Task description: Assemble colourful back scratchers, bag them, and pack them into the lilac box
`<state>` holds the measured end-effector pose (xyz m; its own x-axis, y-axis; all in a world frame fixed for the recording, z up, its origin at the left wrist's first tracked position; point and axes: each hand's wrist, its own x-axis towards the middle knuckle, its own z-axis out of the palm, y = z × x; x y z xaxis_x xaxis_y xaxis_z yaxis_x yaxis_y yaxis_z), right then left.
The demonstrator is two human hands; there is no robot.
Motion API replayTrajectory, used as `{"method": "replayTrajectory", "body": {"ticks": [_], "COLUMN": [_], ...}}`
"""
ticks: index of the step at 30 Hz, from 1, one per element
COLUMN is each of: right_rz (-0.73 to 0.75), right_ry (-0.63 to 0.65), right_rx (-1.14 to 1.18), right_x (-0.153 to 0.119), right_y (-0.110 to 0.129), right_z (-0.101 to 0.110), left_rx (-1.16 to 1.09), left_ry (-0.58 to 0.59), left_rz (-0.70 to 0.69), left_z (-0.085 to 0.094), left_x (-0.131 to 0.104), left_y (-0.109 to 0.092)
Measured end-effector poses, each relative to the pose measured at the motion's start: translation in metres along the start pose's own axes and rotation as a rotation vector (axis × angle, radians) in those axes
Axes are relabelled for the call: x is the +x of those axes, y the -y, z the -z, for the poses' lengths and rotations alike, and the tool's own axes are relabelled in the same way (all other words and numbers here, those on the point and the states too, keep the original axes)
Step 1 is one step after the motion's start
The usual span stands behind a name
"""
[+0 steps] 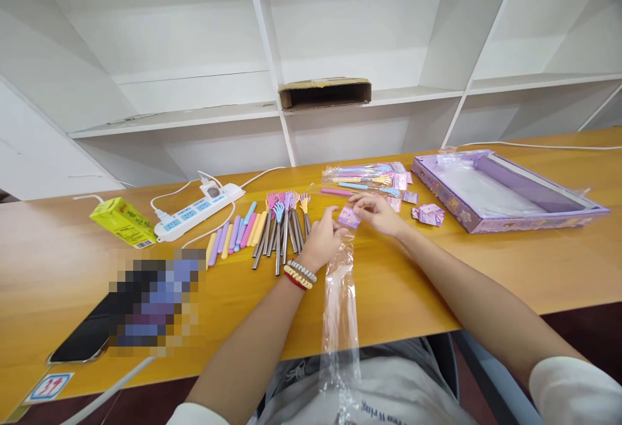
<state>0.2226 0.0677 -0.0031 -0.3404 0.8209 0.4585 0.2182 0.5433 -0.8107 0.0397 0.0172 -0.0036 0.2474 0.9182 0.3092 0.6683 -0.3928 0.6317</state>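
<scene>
A small purple printed card [348,217] is pinched between my left hand [322,240] and my right hand [373,212]. Below it a long clear plastic sleeve [340,289] hangs down past the table edge, its top by my left fingers. Left of my left hand lie metal rods with coloured hand-shaped ends [278,234], beside a row of pastel handles [233,234]. Beyond my hands are several packaged pieces [364,179] in clear sleeves. A small pile of printed cards [428,214] is right of my right hand.
An open purple box [525,224] with clear plastic inside stands at the right. On the left are a white power strip [197,216] with cables, a yellow-green drink carton [124,221] and a black phone [85,334]. A cardboard box [325,94] sits on the white shelf [194,119].
</scene>
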Motion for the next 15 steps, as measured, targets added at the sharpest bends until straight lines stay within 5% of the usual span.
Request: {"method": "replayTrajectory", "body": {"ticks": [4,7,11,15], "right_rz": [-0.152,-0.229,-0.491,-0.795], "right_ry": [-0.427,-0.657,-0.449,-0.295], "right_rx": [0.204,-0.014,-0.56,-0.86], "right_x": [0.008,0.008,0.0,-0.01], "right_y": [-0.008,-0.006,0.0,-0.008], "right_z": [0.027,0.06,0.103,0.13], "left_rx": [0.043,0.093,0.12,0.119], "left_ry": [0.002,-0.006,-0.015,-0.016], "left_rz": [0.029,0.056,0.072,0.083], "left_z": [0.001,0.001,0.0,0.001], "left_x": [0.0,0.001,0.002,0.002], "left_y": [0.002,0.005,0.005,0.002]}}
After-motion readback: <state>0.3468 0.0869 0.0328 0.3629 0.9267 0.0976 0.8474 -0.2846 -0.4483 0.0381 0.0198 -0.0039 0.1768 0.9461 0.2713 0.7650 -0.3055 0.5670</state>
